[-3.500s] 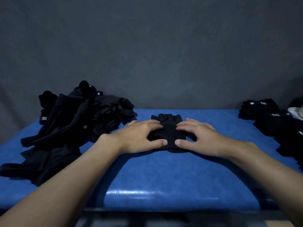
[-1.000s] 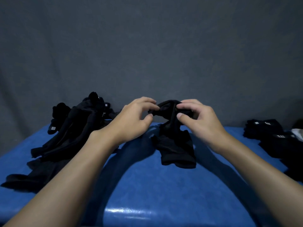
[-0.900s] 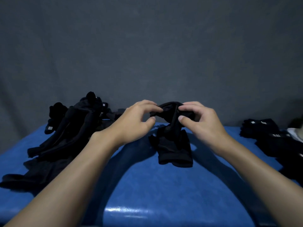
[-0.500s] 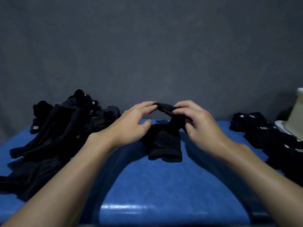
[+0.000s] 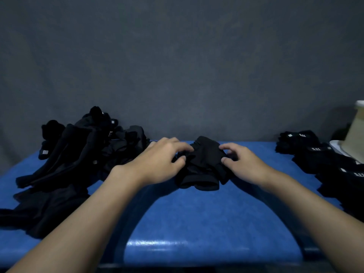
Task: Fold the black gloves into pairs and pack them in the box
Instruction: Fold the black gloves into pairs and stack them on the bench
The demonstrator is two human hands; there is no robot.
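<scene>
1. Grey cloth backs a blue bench in dim light.
2. Both bare forearms reach in from the near corners. They converge at the bench's middle, toward its far side, with palms down.
3. Left hand: the knuckles are raised and the fingers curled. Forefinger and thumb pinch the left edge of a folded pair of black gloves.
4. Right hand: much the mirror of the left, with its fingers bent. Forefinger and thumb nip the pair's right edge (slight blur softens the tips).
5. The pair lies bunched on the bench between the two hands, dark against the blue.
6. To the left, a loose pile of black gloves sprawls over the bench, reaching close to the left wrist.
7. To the right, folded stacks with small white labels sit apart from the right hand.
8. Beyond those stacks, at the right edge of view, stands a pale box (only part of it shows).
</scene>
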